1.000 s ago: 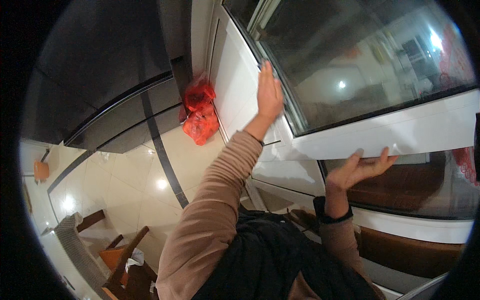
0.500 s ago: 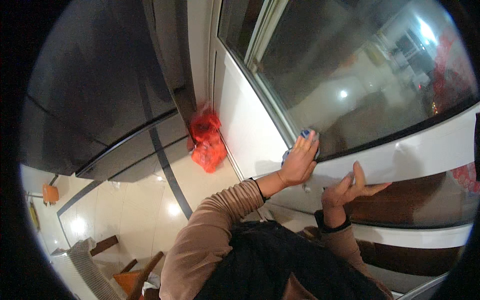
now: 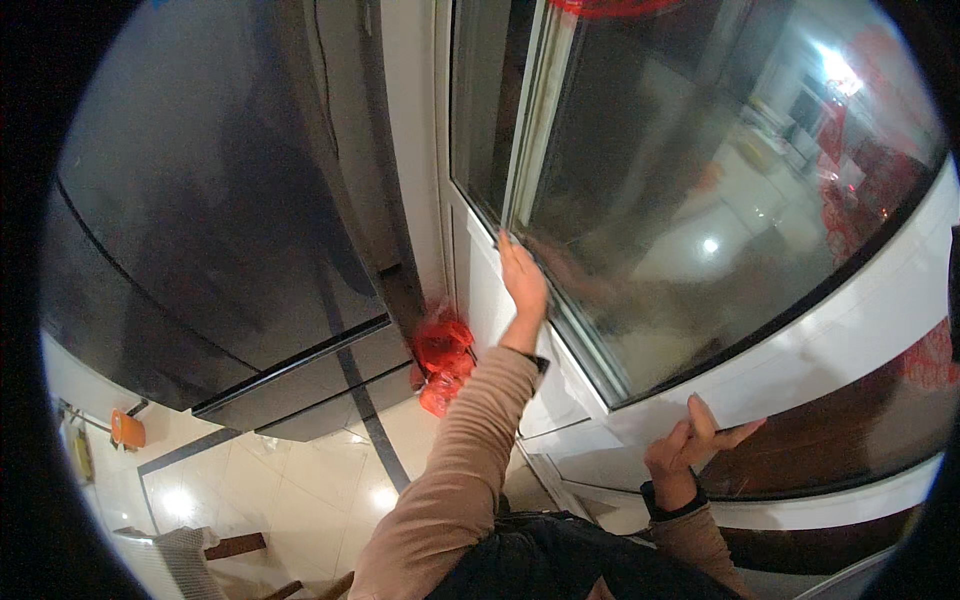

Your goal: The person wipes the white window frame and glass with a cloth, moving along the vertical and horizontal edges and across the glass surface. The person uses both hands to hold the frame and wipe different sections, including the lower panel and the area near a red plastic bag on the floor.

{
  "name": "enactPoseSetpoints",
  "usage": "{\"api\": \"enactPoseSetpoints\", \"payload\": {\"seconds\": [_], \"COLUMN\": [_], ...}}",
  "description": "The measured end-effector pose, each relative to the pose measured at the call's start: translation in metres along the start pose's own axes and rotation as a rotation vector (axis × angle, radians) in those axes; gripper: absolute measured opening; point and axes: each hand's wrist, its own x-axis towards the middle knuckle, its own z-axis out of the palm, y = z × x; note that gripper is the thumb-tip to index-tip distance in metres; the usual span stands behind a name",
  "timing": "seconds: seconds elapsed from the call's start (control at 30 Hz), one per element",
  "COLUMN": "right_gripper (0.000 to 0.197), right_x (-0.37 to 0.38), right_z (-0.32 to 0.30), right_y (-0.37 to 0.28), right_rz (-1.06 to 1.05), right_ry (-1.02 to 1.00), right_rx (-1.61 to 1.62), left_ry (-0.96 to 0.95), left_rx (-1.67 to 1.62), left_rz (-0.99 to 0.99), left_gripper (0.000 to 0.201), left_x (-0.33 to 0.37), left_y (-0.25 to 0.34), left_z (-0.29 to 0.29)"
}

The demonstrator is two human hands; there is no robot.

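Far left: a tall dark glossy cabinet (image 3: 210,230) filling most of that side, a black seam running across its lower part, pale glossy floor tiles (image 3: 300,490) with a dark inlaid stripe spread below it. Low at the left rim, a small orange object (image 3: 127,428) near the wall, and a wooden chair (image 3: 215,555) partly in view at the bottom edge. Just right of the cabinet's lower corner, on the floor against the white wall strip, a red plastic bag (image 3: 443,362). Right of that, a white-framed glass door (image 3: 700,200), its pane reflecting a lit room and red decoration. Left hand (image 3: 523,280), raised on a tan-sleeved arm, laid flat on the white frame at the left edge of the pane, fingers (image 3: 510,250) straight and together, pointing up along the frame, closed on nothing; a dark watch band at the wrist. Farther right and lower, right hand (image 3: 695,445), also with a dark band at the wrist, held at the lower white rail of the door, fingers (image 3: 715,425) loosely spread and open, tips at the rail's lower edge, gripping nothing; actual contact with the rail not clear. Below the rail, a dark reddish-brown panel (image 3: 840,430) with a white strip under it. At the bottom centre, dark clothing between the two arms.
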Motion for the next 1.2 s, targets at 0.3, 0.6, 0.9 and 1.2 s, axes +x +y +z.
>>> {"api": "enactPoseSetpoints", "payload": {"seconds": [0.3, 0.6, 0.9, 1.2], "right_gripper": [0.03, 0.027, 0.033, 0.024], "right_x": [-0.004, -0.014, -0.009, -0.017], "right_z": [0.0, -0.004, 0.002, 0.006], "right_y": [0.007, 0.008, 0.001, -0.004], "right_rz": [-0.006, 0.014, 0.076, 0.159], "right_ry": [0.05, 0.025, 0.103, 0.14], "right_rx": [0.224, 0.21, 0.136, -0.043], "left_ry": [-0.438, -0.111, -0.096, -0.736], "left_rx": [-0.073, -0.141, 0.0, -0.199], "left_rz": [0.721, 0.533, 0.225, 1.459], "left_gripper": [0.057, 0.049, 0.049, 0.045], "left_x": [-0.173, -0.007, -0.079, -0.082], "left_y": [0.155, 0.134, 0.06, 0.25], "left_z": [-0.025, 0.009, 0.0, -0.009]}}
